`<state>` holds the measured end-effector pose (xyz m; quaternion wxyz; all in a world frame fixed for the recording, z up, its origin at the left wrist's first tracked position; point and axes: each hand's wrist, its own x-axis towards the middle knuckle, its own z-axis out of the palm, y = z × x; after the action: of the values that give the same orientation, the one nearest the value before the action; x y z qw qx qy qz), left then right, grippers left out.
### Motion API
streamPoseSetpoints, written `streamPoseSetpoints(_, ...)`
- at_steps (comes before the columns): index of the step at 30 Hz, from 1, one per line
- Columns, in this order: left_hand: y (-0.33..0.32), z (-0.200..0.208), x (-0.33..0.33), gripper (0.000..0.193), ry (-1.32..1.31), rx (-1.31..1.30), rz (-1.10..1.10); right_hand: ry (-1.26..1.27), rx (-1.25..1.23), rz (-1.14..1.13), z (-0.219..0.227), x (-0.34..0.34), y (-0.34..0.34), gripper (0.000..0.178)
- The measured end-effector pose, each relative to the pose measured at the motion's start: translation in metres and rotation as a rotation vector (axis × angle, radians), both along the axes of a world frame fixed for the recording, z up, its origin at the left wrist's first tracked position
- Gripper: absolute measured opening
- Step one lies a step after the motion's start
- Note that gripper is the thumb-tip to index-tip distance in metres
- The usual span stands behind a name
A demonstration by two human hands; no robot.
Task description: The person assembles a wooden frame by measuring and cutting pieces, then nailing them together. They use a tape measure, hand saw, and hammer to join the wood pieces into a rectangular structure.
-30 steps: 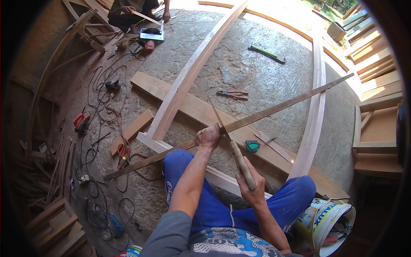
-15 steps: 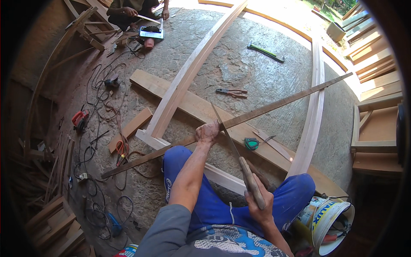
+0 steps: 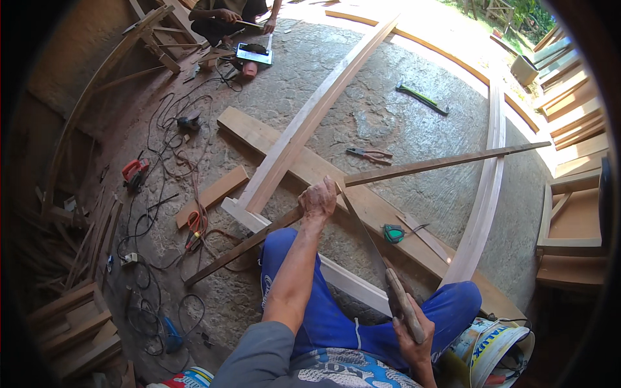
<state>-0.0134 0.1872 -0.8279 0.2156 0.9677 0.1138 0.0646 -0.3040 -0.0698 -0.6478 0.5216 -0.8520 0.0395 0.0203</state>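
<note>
A long, narrow, dark wooden strip [image 3: 446, 161] lies across my lap and over the pale timber frame. My left hand [image 3: 317, 199] is closed around it, just left of the saw's cut. At the cut, the left length [image 3: 246, 247] and the right one meet at an angle; whether they are still joined I cannot tell. My right hand [image 3: 415, 331] grips the wooden handle of a handsaw [image 3: 366, 234]. Its blade slants up and left, with the tip beside my left hand at the cut. Under the strip are a wide plank [image 3: 259, 134] and frame rails [image 3: 317, 113].
Pliers [image 3: 370, 155], a hammer [image 3: 422, 99] and a green tape measure [image 3: 392, 233] lie ahead. Cords [image 3: 143, 226], a red power tool [image 3: 134, 173] and orange-handled cutters [image 3: 194, 226] are leftward. A bucket [image 3: 501, 352] stands by my right knee. Another person [image 3: 236, 16] works far left.
The saw has drawn back toward me. The strip, straight before, now bends at the cut, its right length swung nearer to me. The whole view has shifted slightly.
</note>
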Motion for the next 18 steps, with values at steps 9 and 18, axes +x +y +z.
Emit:
streamPoseSetpoints(9,-0.001,0.051,-0.014,0.076,0.056,-0.313,-0.187,0.353,0.467,0.024,-0.061,0.065,-0.034,0.03)
streamPoseSetpoints(18,-0.016,0.043,-0.013,0.057,0.051,-0.353,-0.353,0.843,1.163,-0.301,-0.17,0.13,-0.011,0.018)
